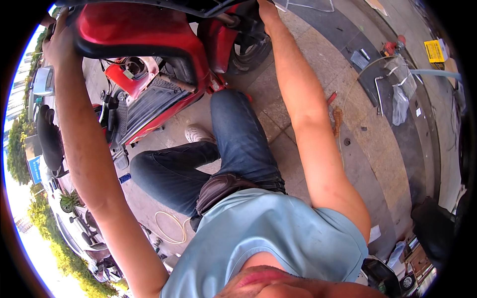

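Note:
A red scooter (139, 27) with black trim stands in front of me, its wheel (248, 57) showing at the far right of it. My left hand (59, 42) is raised at the scooter's left end, fingers bent around a dark part by the trim; what it grips is unclear. My right hand (268, 17) reaches up beside the wheel to a dark part at the picture's top edge, where its fingers are mostly hidden. Below the red panel, an open red housing (131, 77) shows parts inside, above the ribbed black footboard (154, 111).
On the right, a metal wrench (379, 94), a clear plastic bag (400, 105) and a yellow box (434, 51) lie on the ground. A red-handled tool (331, 98) is nearer my right arm. A pale hose (169, 228) curls at left, near parked scooters (92, 233).

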A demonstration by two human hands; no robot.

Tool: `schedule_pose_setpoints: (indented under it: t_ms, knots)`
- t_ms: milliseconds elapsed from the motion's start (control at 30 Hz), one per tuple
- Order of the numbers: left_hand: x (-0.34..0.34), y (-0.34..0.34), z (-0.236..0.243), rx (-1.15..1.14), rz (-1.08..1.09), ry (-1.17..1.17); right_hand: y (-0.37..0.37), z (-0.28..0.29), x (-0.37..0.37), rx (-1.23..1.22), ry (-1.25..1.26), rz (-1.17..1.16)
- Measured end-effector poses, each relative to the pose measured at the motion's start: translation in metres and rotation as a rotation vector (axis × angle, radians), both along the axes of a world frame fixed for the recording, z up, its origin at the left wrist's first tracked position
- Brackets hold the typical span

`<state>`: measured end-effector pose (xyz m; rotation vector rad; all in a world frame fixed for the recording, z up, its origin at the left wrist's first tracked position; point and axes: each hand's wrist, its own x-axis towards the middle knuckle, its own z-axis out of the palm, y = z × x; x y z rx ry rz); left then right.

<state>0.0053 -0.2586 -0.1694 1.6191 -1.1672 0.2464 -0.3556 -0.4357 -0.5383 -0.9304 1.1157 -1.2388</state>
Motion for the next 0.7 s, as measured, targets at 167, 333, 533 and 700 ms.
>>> schedule_pose_setpoints:
  t_ms: [167, 333, 533, 700]
  knots:
    - [-0.034, 0.006, 0.006, -0.067, -0.001, 0.207, 0.050, 0.013, -0.024, 0.016, -0.143, -0.004]
    - [-0.029, 0.005, 0.002, -0.142, -0.208, 0.215, 0.182, -0.008, -0.054, -0.130, -0.038, -0.047]
    - [-0.012, 0.000, 0.002, -0.149, -0.245, 0.245, 0.288, -0.037, -0.041, 0.207, -0.015, 0.152]
    - [-0.038, 0.006, 0.002, -0.188, -0.194, 0.302, 0.265, 0.003, -0.027, -0.210, 0.185, 0.185]
